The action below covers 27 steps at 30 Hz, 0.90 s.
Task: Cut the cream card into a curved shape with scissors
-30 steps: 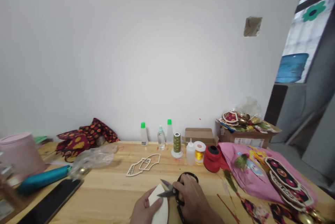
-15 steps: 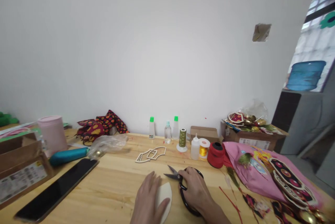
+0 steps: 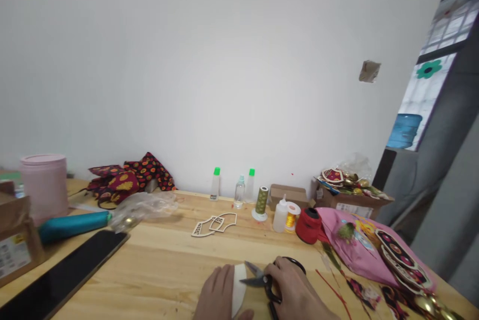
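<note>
Black-handled scissors [image 3: 258, 280] are gripped in my right hand [image 3: 292, 287], their blades parted and pointing left. My left hand [image 3: 217, 292] holds a cream, curved flat piece [image 3: 238, 292] low over the table, fingers along its left side and the thumb at the bottom edge of the view. The blade tips reach the right edge of this piece; whether it lies between the blades I cannot tell. Its lower part and some of the scissor handles are hidden by my hands. Beyond them lie two thin cut-out frames [image 3: 213, 224], overlapping.
Along the back stand green-capped bottles [image 3: 215, 184], a green thread spool [image 3: 262, 200], a white squeeze bottle [image 3: 280, 215] and a red thread cone [image 3: 309, 225]. A pink bag [image 3: 350, 247] lies right, with red cord [image 3: 333, 290] nearby. A black phone [image 3: 67, 277] lies left.
The scissors have come left and down to the edge of the cream piece. Both hands sit lower in view, and the camera has turned slightly right.
</note>
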Each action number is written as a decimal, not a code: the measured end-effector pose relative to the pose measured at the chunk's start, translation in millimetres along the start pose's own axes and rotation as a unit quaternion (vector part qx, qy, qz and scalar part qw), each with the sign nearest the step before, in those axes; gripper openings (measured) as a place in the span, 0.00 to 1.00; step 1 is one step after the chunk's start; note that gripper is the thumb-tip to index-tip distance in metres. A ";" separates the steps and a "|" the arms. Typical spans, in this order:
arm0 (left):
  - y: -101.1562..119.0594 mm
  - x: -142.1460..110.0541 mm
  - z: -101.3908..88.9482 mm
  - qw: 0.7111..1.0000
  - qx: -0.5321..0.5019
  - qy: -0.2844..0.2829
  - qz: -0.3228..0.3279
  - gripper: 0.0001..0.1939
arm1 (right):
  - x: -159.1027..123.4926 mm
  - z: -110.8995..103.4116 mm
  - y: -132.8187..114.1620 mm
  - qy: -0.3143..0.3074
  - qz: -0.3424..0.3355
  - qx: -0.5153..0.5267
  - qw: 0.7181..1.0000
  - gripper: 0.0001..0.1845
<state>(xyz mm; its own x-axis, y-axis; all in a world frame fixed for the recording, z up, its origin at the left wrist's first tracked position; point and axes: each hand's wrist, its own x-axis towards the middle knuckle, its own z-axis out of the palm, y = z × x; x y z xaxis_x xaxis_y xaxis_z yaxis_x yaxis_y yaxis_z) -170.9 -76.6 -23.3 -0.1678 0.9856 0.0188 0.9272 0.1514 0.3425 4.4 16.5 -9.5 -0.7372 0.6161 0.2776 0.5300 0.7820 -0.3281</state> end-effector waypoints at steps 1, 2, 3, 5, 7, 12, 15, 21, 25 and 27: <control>0.3 0.7 -4.2 1.000 0.006 0.009 0.004 0.39 | -1.1 -0.6 -3.3 -0.010 0.010 -0.011 1.000 0.18; -0.1 1.4 -7.9 1.000 0.014 0.018 0.003 0.39 | -1.1 -1.6 -6.8 -0.023 0.022 -0.024 0.999 0.17; -1.2 2.3 -10.4 0.999 0.022 0.026 0.006 0.38 | -0.1 -2.9 -10.2 -0.038 0.036 -0.040 0.998 0.17; -5.9 4.4 -10.0 0.999 0.034 0.037 0.017 0.36 | 4.0 -6.3 -16.5 -0.057 0.067 -0.077 0.993 0.15; -13.5 7.3 -1.5 0.997 0.049 0.056 0.039 0.33 | 8.7 -10.0 -21.3 -0.062 0.096 -0.112 0.987 0.13; -34.7 15.7 32.9 0.955 0.136 0.234 0.119 0.30 | 11.3 -14.5 -28.7 -0.084 0.100 -0.113 0.985 0.15; -40.1 19.0 42.5 0.913 0.178 0.328 0.163 0.29 | 9.4 -14.4 -31.1 -0.080 0.115 -0.111 0.984 0.15; -30.6 17.7 33.0 0.939 0.132 0.290 0.131 0.30 | 11.2 -14.2 -32.2 -0.079 0.112 -0.113 0.984 0.15; -20.7 11.2 17.7 0.983 0.061 0.152 0.079 0.32 | 13.0 -11.8 -32.4 -0.083 0.106 -0.115 0.984 0.13; -17.1 8.1 10.8 0.991 0.039 0.111 0.059 0.33 | 12.9 -9.9 -31.7 -0.072 0.097 -0.127 0.985 0.14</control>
<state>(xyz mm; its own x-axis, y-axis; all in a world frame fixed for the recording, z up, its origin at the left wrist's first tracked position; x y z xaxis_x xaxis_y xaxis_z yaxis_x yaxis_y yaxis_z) -184.5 -70.4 -39.2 -0.1192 0.9573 0.2634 0.9662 0.0508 0.2526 -17.8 0.6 13.4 -0.6538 0.7506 0.0954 0.7407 0.6607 -0.1217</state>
